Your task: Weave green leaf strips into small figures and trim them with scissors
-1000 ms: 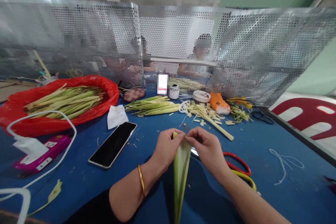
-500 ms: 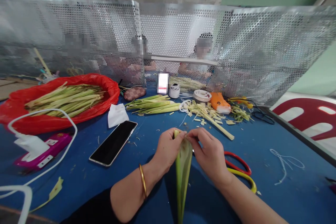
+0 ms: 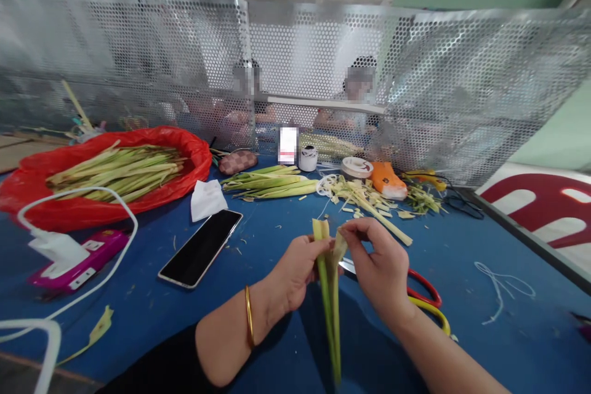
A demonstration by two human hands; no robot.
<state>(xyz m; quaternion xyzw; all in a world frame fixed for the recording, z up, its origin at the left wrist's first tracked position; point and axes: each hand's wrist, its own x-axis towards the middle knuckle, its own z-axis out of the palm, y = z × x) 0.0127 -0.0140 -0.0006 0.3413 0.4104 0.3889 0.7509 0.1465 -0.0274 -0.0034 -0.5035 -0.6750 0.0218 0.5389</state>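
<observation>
A long green-yellow plant leaf (image 3: 324, 286) hangs lengthwise in front of me, its lower end pointing toward me. My left hand (image 3: 302, 268) is closed on it near the top, thumb across the front. At the leaf's upper right edge, my right hand (image 3: 376, 258) pinches a pale, drier strip between thumb and fingertips, peeled a little apart from the greener part. Scissors (image 3: 423, 288) with one red and one yellow handle lie on the table, partly hidden under my right hand, their blade showing beside the leaf.
On the blue table (image 3: 258, 345) are a black phone (image 3: 201, 248), a white tissue (image 3: 207, 200), a leaf bundle (image 3: 268, 183) and trimmed scraps (image 3: 355, 194). A red bag (image 3: 194, 166) of leaves and a purple power strip (image 3: 78, 258) stand left. A perforated metal screen (image 3: 314, 43) separates other people.
My right hand has pulled the pale strip rightward, away from the leaf's top. My left hand has shifted slightly lower on the leaf, leaving more of its upper end showing.
</observation>
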